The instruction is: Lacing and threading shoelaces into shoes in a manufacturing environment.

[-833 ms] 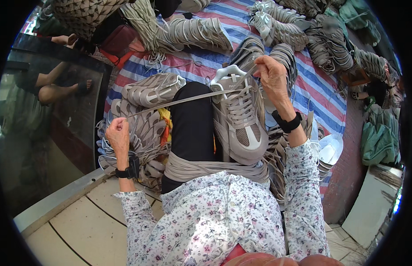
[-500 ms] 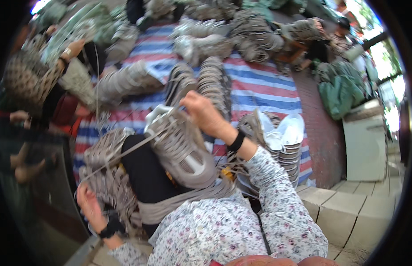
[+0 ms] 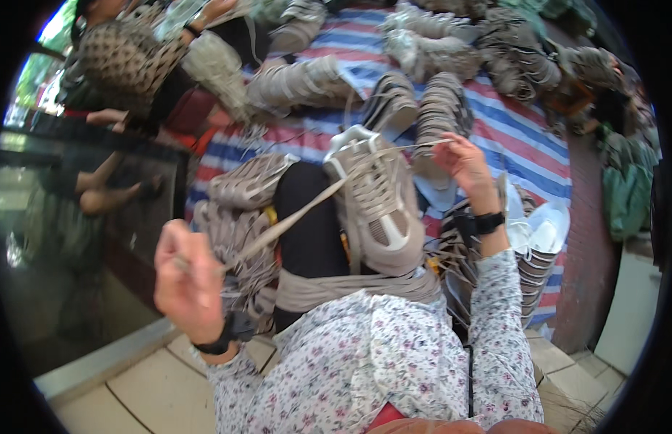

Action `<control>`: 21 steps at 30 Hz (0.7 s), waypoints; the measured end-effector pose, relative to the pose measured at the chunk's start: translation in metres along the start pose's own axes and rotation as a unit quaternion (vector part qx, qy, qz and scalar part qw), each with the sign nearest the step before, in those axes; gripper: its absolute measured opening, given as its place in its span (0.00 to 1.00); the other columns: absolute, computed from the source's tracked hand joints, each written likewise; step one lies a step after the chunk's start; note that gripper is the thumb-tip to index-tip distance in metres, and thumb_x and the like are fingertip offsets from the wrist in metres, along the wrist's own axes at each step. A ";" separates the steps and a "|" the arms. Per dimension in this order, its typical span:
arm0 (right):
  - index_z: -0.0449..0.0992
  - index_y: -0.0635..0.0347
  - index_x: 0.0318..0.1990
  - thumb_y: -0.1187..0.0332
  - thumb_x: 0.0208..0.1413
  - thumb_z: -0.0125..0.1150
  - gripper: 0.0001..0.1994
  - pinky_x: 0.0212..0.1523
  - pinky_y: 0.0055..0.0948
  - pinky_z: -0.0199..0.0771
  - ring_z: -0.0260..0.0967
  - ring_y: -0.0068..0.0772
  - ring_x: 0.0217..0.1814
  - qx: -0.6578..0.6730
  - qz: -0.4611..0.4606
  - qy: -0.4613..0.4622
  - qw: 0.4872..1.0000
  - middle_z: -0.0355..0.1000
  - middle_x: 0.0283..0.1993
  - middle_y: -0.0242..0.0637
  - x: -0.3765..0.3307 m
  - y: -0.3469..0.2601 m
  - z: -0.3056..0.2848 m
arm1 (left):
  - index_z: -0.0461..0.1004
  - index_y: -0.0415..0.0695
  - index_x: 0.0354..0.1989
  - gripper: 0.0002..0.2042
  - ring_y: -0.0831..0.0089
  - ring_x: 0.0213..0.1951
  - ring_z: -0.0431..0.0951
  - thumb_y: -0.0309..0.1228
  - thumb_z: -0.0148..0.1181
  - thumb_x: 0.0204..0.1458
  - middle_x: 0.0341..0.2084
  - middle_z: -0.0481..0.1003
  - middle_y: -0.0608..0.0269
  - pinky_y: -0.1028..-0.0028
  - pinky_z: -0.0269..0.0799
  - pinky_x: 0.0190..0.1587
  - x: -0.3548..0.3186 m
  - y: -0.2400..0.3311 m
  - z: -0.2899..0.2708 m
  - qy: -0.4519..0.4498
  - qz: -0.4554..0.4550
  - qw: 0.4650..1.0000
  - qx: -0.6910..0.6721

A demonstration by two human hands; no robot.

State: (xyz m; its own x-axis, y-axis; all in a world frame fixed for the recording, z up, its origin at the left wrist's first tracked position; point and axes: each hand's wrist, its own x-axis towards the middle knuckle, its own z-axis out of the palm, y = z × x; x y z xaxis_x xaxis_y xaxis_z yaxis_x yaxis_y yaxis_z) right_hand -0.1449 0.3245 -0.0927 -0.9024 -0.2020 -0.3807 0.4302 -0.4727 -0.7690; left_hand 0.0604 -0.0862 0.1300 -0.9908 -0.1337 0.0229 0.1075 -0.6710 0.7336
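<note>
Outdoors, on a striped blue, red and white tarp [image 3: 524,137] spread over the ground, heaped with stacks of beige shoe uppers [image 3: 441,116]; pale paving at the lower left, a brick strip along the right.

Left hand [image 3: 188,278] closed tight around one end of a flat beige lace [image 3: 296,217], pulled out low and to the side, blurred. Right hand [image 3: 462,163] pinched shut on the other end of the lace, raised just past the toe. Between the two, the lace drawn taut and running through the eyelets of a beige-and-white sneaker [image 3: 376,206], resting sole-down on the black-clad knee [image 3: 307,217].

Sneaker likely light, soft in the upper, stiffer at the sole and heel; best steadied there or braced on the knee. Lace thin, limp, smooth, prone to slip through fingers, so better gripped near its tip or wrapped once.

More uppers [image 3: 235,239] just beside the knee on the left, white pieces [image 3: 542,231] stacked near the right wrist. Another person's arm [image 3: 112,116] at upper left, well apart.
</note>
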 end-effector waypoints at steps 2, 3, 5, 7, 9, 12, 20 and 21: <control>0.71 0.67 0.56 0.77 0.59 0.54 0.16 0.56 0.39 0.75 0.74 0.39 0.54 0.135 0.008 -0.052 0.989 0.76 0.49 0.47 0.001 -0.007 -0.013 | 0.65 0.37 0.40 0.06 0.81 0.15 0.67 0.24 0.52 0.56 0.22 0.70 0.61 0.82 0.69 0.21 -0.013 -0.007 0.014 -0.003 -0.038 0.994 0.103; 0.70 0.68 0.56 0.77 0.60 0.55 0.17 0.60 0.41 0.73 0.72 0.40 0.58 0.173 -0.003 -0.065 0.983 0.75 0.52 0.48 0.001 -0.010 -0.018 | 0.67 0.34 0.45 0.10 0.80 0.17 0.71 0.23 0.52 0.56 0.22 0.71 0.60 0.82 0.71 0.22 -0.017 -0.010 0.021 -0.008 -0.063 0.988 0.138; 0.69 0.69 0.57 0.77 0.60 0.55 0.17 0.58 0.39 0.73 0.72 0.37 0.54 0.203 -0.015 -0.044 0.978 0.74 0.48 0.45 0.001 -0.016 -0.034 | 0.67 0.32 0.50 0.13 0.78 0.21 0.75 0.22 0.51 0.56 0.25 0.73 0.58 0.81 0.74 0.25 -0.018 -0.013 0.029 -0.012 -0.102 0.982 0.156; 0.69 0.70 0.57 0.77 0.60 0.56 0.18 0.56 0.37 0.74 0.72 0.34 0.50 0.234 -0.030 -0.020 0.972 0.74 0.45 0.42 -0.004 -0.017 -0.054 | 0.67 0.29 0.54 0.17 0.76 0.25 0.79 0.21 0.51 0.56 0.27 0.75 0.57 0.80 0.77 0.29 -0.020 -0.020 0.032 -0.019 -0.144 0.975 0.171; 0.67 0.70 0.59 0.77 0.61 0.56 0.19 0.46 0.27 0.72 0.66 0.27 0.38 0.190 -0.053 -0.032 0.980 0.69 0.37 0.35 -0.013 -0.020 -0.072 | 0.72 0.26 0.49 0.16 0.76 0.23 0.76 0.25 0.55 0.55 0.25 0.75 0.57 0.81 0.72 0.27 -0.020 -0.033 0.025 -0.013 -0.146 0.950 0.276; 0.66 0.68 0.59 0.76 0.62 0.55 0.18 0.35 0.20 0.65 0.59 0.21 0.30 0.136 -0.068 0.019 0.988 0.64 0.34 0.31 -0.028 -0.021 -0.089 | 0.78 0.31 0.41 0.09 0.77 0.30 0.77 0.22 0.54 0.57 0.27 0.78 0.58 0.79 0.72 0.34 0.000 -0.051 0.004 -0.026 -0.156 0.929 0.334; 0.64 0.63 0.58 0.72 0.63 0.57 0.18 0.15 0.14 0.53 0.59 0.16 0.17 -0.108 -0.004 0.120 0.987 0.73 0.32 0.35 -0.043 0.005 -0.075 | 0.79 0.34 0.46 0.11 0.76 0.41 0.82 0.28 0.59 0.61 0.36 0.81 0.58 0.82 0.76 0.46 0.055 -0.121 -0.054 0.004 -0.150 0.940 0.306; 0.64 0.63 0.58 0.72 0.63 0.57 0.18 0.15 0.14 0.53 0.59 0.16 0.17 -0.109 -0.003 0.123 0.986 0.73 0.32 0.35 -0.045 0.008 -0.061 | 0.79 0.34 0.46 0.11 0.76 0.41 0.82 0.28 0.59 0.61 0.36 0.81 0.58 0.82 0.76 0.46 0.058 -0.127 -0.057 0.002 -0.152 0.940 0.305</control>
State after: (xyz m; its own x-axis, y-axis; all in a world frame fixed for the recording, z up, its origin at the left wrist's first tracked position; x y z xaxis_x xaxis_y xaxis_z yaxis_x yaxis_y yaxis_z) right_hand -0.0992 0.3817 -0.1132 -0.8834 0.0277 -0.4678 0.4435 -0.2730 -0.8537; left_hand -0.0060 -0.0506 -0.0003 -0.9673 -0.0074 -0.2534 -0.2501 -0.1353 0.9587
